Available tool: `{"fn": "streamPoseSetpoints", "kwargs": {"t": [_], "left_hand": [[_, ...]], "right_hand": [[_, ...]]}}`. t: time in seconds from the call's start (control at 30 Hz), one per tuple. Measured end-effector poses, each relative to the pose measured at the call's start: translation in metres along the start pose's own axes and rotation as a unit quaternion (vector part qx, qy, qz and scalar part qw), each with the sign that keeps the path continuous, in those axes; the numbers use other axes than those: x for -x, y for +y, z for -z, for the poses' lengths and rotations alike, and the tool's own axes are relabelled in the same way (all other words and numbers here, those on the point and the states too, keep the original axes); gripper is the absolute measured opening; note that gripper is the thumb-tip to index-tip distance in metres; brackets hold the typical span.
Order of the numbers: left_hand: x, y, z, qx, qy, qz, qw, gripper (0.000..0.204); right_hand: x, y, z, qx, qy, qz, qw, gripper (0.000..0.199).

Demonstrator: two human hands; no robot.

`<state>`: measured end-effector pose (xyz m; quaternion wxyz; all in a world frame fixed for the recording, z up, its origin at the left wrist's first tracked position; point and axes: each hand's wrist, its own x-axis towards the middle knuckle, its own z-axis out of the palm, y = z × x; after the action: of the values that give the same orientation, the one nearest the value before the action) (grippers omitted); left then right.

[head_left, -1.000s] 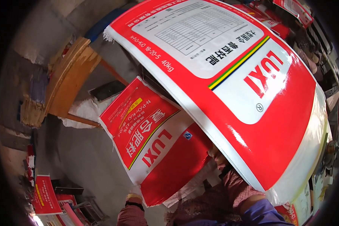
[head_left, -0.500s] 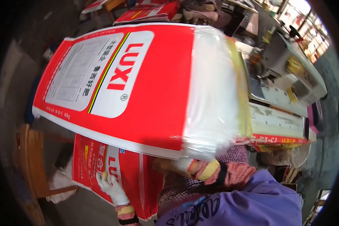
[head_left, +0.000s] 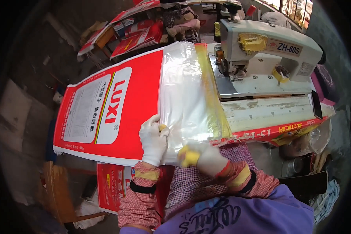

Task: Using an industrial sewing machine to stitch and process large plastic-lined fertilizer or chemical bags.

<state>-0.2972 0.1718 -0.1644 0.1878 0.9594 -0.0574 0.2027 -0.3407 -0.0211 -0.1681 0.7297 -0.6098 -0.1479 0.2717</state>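
A stack of red and white woven sacks (head_left: 144, 84) lies across in front of me, clear plastic liner (head_left: 181, 85) showing at its right end and a yellow edge beyond. My left hand (head_left: 153, 142), in a white glove with a yellow-covered fingertip, is on top near the border of red print and liner. Its fingers are bent and look closed on the sack, though part of the grip is hidden. My right hand (head_left: 206, 158), gloved with yellow on the fingers, is smeared by motion beside the near edge of the liner. Whether it holds anything is unclear.
A grey-white sewing machine (head_left: 261, 58) stands right of the stack, on a worn pale worktable (head_left: 261, 113). A dark flat object (head_left: 316, 104) leans at the table's right. More red sacks (head_left: 138, 39) lie behind, with others below; a wooden stool (head_left: 56, 191) stands left.
The sack stack has come down and to the left, uncovering the sewing machine. My left hand has risen from the lower sacks onto the stack. My right hand has come out from beneath its edge.
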Motion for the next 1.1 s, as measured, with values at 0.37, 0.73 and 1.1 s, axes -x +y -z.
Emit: {"fn": "streamPoseSetpoints", "kwargs": {"t": [0.37, 0.73, 1.1], "left_hand": [[0.006, 0.008, 0.004, 0.015, -0.007, 0.029, 0.999, 0.021], [0.003, -0.013, 0.04, 0.463, -0.028, 0.243, 0.852, 0.022], [-0.011, -0.033, 0.078, 0.516, 0.096, 0.159, 0.836, 0.018]], "right_hand": [[-0.056, -0.061, 0.024, -0.169, 0.281, 0.057, 0.943, 0.021], [-0.097, -0.069, -0.021, 0.423, 0.077, -0.048, 0.902, 0.035], [-0.112, -0.061, -0.027, 0.618, 0.138, 0.355, 0.687, 0.017]]}}
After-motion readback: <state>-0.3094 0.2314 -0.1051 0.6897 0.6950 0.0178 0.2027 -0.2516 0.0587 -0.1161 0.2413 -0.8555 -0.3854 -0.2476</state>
